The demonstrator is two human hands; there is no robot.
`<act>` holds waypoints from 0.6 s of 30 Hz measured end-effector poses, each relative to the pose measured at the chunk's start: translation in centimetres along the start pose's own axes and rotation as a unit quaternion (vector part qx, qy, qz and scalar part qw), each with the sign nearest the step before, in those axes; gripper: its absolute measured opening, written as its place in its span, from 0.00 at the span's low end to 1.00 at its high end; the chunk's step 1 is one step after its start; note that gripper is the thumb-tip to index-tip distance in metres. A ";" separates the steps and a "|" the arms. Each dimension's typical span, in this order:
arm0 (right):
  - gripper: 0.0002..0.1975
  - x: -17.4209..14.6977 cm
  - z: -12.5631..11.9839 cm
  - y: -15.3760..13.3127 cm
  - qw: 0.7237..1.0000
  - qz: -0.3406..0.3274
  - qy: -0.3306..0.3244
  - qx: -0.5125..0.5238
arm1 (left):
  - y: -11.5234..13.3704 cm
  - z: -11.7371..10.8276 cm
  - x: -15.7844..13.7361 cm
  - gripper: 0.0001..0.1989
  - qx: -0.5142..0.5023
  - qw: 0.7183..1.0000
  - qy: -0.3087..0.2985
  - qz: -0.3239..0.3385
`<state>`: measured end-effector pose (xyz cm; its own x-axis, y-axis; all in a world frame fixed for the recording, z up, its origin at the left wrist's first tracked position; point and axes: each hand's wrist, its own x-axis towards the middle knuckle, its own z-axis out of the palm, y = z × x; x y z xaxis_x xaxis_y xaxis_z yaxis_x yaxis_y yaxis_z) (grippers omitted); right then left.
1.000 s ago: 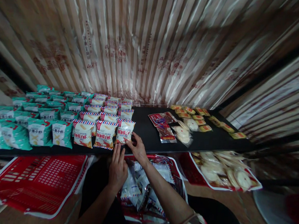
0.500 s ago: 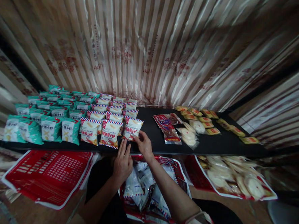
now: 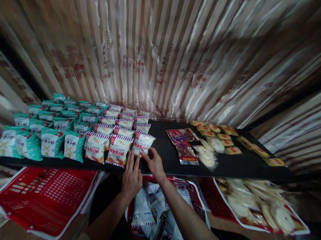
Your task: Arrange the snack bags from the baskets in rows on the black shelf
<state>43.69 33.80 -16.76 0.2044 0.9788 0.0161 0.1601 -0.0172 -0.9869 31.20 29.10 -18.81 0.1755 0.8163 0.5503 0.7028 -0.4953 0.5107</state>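
Observation:
A white snack bag with a red-and-blue striped top edge stands tilted back at the right end of the front row on the black shelf. My right hand pinches its lower right corner between thumb and fingers. Fingers stretched out, my left hand touches the bag's lower left edge and holds nothing. Just left of it stands a matching bag. More white bags line up in rows behind. Under my forearms, a red basket holds loose bags of the striped kind.
Rows of teal snack bags fill the shelf's left side. To the right lie red meat packets, pale round packs and yellow packets. Below are a red basket at left and a filled basket at right. Striped sheeting hangs behind.
The view has shifted, so the shelf sits lower in the picture. Both hands stay at the same bag, which has barely moved against its neighbours.

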 end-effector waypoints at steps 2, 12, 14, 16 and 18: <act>0.23 -0.2 -0.6 0.0 1.000 -0.003 -0.019 0.014 | 0.1 0.1 0.1 0.33 0.004 1.000 0.016 -0.006; 0.22 5.4 -3.7 -0.8 0.996 0.051 0.065 0.041 | 0.5 1.0 0.8 0.31 0.036 0.999 0.030 0.008; 0.23 7.7 -3.6 -1.0 0.995 0.057 0.059 0.049 | 0.3 1.3 1.0 0.32 0.033 0.999 0.035 0.009; 0.25 9.7 -3.2 -1.1 0.995 0.060 0.043 0.074 | 0.2 1.6 1.2 0.32 0.030 0.998 0.046 0.006; 0.26 11.3 -2.7 -1.2 0.992 0.062 0.009 0.107 | 0.1 1.8 1.3 0.33 0.027 0.998 0.056 0.005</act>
<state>48.46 44.33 -14.96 0.2281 0.9677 -0.1074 -0.0758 -0.0923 -0.9928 32.69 30.69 -19.21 0.1056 0.7718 0.6271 0.7378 -0.4836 0.4709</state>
